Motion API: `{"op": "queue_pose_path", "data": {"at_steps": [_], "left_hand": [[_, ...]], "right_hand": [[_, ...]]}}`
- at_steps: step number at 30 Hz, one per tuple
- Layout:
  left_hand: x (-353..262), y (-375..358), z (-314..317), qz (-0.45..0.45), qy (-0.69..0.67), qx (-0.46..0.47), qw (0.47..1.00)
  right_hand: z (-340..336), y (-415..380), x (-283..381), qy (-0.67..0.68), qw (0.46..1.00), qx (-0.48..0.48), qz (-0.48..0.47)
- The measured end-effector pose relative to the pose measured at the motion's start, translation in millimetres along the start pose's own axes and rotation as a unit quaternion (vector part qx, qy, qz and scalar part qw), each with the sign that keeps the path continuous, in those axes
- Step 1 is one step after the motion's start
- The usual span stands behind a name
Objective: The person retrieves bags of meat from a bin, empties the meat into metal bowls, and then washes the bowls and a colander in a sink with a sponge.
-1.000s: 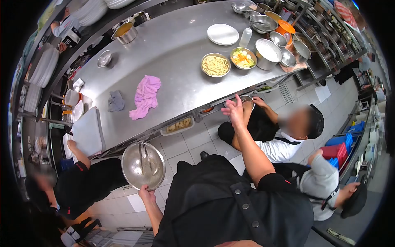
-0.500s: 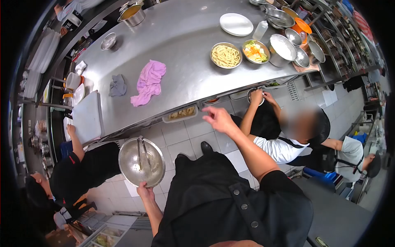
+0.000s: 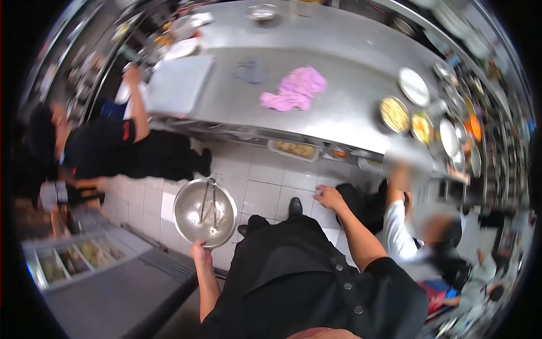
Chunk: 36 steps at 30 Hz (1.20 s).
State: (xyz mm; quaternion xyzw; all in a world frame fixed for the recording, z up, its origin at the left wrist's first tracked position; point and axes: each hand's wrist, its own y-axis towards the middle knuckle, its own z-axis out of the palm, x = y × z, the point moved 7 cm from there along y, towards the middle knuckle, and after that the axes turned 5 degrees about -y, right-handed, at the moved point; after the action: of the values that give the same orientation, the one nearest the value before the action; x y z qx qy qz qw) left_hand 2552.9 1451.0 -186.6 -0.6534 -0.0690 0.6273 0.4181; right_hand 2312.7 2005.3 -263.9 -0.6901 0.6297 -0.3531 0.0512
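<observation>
My left hand (image 3: pixel 201 252) grips the near rim of a large metal mixing bowl (image 3: pixel 189 217), held out over the floor to my left. A pair of metal tongs (image 3: pixel 214 208) leans inside the bowl, with its top end at the far rim. Whitish residue marks the bowl's inside. My right hand (image 3: pixel 329 197) hangs in the air below the counter's edge, holding nothing, its fingers slightly bent and apart. The nearest thing beyond it is a plastic container of pale food pieces (image 3: pixel 294 150) under the counter.
On the steel counter (image 3: pixel 231 104) lie a pink cloth (image 3: pixel 299 88), a grey cloth (image 3: pixel 249 72) and a white board (image 3: pixel 178 85). A bowl of noodles (image 3: pixel 394 114) and a bowl of vegetables (image 3: pixel 422 128) stand right. Co-workers are at left (image 3: pixel 101 141) and right (image 3: pixel 398 226).
My view has turned left, so the counter items appear farther right. My right hand has lowered away from the counter. The co-worker at right has raised an arm with a blurred round thing.
</observation>
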Motion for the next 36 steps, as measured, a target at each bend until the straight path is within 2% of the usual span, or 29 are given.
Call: {"op": "queue_pose_path", "data": {"at_steps": [3,4,6,8,9,10,11,12,14,16,17,18,20,22,23,26,28,29,30,32,33,34,35,36], "left_hand": [[-26,11,-68,-0.007,-0.015,-0.028,0.999],[12,85,-76,0.000,-0.056,-0.014,0.998],[-4,100,-125,0.020,-0.033,-0.026,0.999],[-35,100,-164,0.042,-0.054,-0.053,0.996],[-49,105,-185,0.073,-0.050,-0.063,0.994],[-61,112,-208,0.105,-0.045,-0.075,0.991],[-68,125,-221,0.095,-0.052,-0.080,0.991],[-78,131,-244,0.102,-0.069,-0.099,0.988],[-103,141,-274,0.138,-0.033,-0.098,0.985],[-132,150,-295,0.115,-0.064,-0.117,0.984],[-144,163,-309,0.119,-0.064,-0.128,0.983],[-149,184,-311,0.121,-0.073,-0.135,0.981],[-156,216,-329,0.049,-0.108,-0.142,0.983],[-180,256,-352,0.054,-0.122,-0.141,0.981],[-195,277,-358,0.059,-0.129,-0.135,0.981],[-227,331,-379,0.066,-0.143,-0.157,0.975],[-262,356,-394,0.077,-0.154,-0.189,0.967],[-305,341,-386,0.041,-0.177,-0.192,0.964],[-312,352,-404,0.040,-0.176,-0.204,0.962],[-334,384,-447,0.100,-0.141,-0.250,0.953],[-367,373,-444,0.081,-0.157,-0.252,0.952],[-362,395,-472,0.091,-0.151,-0.269,0.947],[-382,396,-482,0.077,-0.151,-0.272,0.947],[-401,399,-489,0.065,-0.153,-0.275,0.947]], "right_hand": [[9,7,59,0.013,0.999,0.017,-0.028],[32,49,70,-0.016,0.999,-0.010,-0.048],[57,56,105,0.117,0.992,0.033,0.027],[126,92,101,0.202,0.979,0.035,0.015],[146,96,113,0.194,0.980,0.039,0.018],[171,98,113,0.186,0.981,0.044,0.021],[265,189,12,0.063,0.986,0.145,-0.052],[263,152,36,0.072,0.964,0.216,0.140],[255,89,97,0.060,0.931,0.236,0.272],[265,73,143,-0.020,0.925,0.250,0.285],[269,73,164,-0.033,0.926,0.254,0.277],[272,91,193,-0.080,0.942,0.285,0.158],[271,101,264,-0.136,0.937,0.320,0.031],[267,108,339,-0.009,0.956,0.245,0.159],[271,115,368,0.031,0.963,0.212,0.166],[310,174,429,0.068,0.961,0.216,0.157],[355,224,452,0.047,0.961,0.237,0.132],[376,251,470,0.042,0.963,0.244,0.111],[392,267,491,0.036,0.960,0.254,0.110],[434,299,561,-0.130,0.939,0.310,-0.079],[453,314,598,-0.197,0.913,0.316,-0.164],[471,328,634,-0.255,0.882,0.308,-0.247],[478,326,686,-0.353,0.833,0.302,-0.302],[488,338,717,-0.269,0.893,0.278,-0.228]]}}
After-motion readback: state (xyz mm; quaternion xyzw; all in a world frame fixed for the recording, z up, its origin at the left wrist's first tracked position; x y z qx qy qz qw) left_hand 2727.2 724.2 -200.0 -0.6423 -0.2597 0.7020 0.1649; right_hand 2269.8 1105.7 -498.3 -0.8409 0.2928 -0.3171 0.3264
